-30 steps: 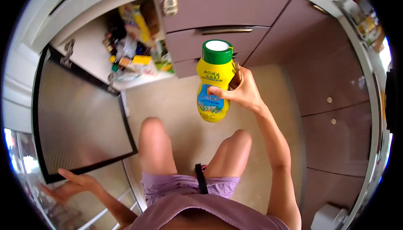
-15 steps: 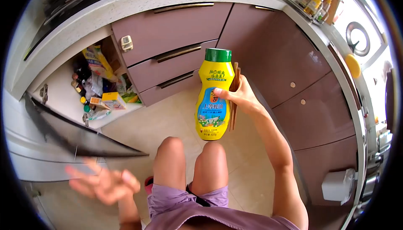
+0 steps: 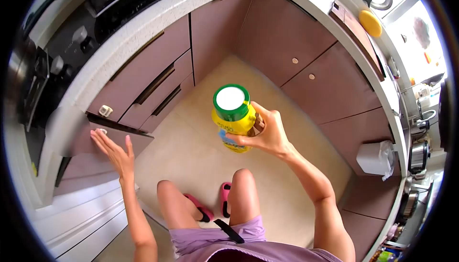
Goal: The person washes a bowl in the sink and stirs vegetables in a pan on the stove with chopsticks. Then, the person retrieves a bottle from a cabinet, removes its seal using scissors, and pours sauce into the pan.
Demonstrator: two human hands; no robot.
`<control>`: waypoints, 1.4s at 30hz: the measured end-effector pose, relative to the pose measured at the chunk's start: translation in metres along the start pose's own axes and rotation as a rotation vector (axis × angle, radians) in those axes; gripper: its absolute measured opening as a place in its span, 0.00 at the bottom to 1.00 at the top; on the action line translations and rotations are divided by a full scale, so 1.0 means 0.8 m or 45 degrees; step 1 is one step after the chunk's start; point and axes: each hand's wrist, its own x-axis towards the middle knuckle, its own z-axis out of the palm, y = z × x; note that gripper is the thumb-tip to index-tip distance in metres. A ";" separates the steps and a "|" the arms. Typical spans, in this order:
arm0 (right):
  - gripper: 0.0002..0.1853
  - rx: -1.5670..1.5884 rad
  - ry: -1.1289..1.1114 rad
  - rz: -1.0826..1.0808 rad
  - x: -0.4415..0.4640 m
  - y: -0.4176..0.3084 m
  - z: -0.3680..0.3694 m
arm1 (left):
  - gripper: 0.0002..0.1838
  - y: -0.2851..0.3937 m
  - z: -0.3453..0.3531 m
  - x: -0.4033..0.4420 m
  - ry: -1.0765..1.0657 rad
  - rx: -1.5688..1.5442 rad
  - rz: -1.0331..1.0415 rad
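Note:
A yellow bottle with a green-rimmed, white-topped cap is held in my right hand, in front of me over the floor. Brown wooden sticks, partly hidden, are gripped in the same hand beside the bottle. My left hand has its fingers stretched out, with its fingertips at the cabinet door on the left. That door now hides the inside of the cabinet. A white latch sits on the drawer front just above the fingers.
A black gas stove is on the counter at upper left. Mauve drawers and cabinets curve round the beige floor. A white bin with a bag hangs at the right. A yellow round object stands on the right counter.
The view has turned to the right. The cabinet door has swung from open to nearly closed, and my left hand has moved up to it. The bottle stays in my right hand, its cap tipped towards me.

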 end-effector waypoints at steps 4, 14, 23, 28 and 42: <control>0.33 -0.216 0.077 0.014 -0.023 -0.079 -0.040 | 0.40 0.047 -0.057 0.035 -0.441 -0.222 -0.093; 0.34 -0.431 0.257 0.127 -0.117 -0.304 -0.206 | 0.39 0.478 -0.350 0.184 -1.054 -2.113 -0.286; 0.21 -0.338 0.574 -0.067 -0.206 -0.453 -0.401 | 0.29 0.591 -0.467 0.213 -1.180 -2.323 -0.145; 0.16 -0.539 0.504 -0.298 -0.227 -0.481 -0.459 | 0.29 0.657 -0.483 0.238 -1.130 -2.334 0.340; 0.18 -0.695 0.195 0.136 -0.172 -0.403 -0.663 | 0.43 0.879 -0.353 0.325 -1.486 -2.288 0.852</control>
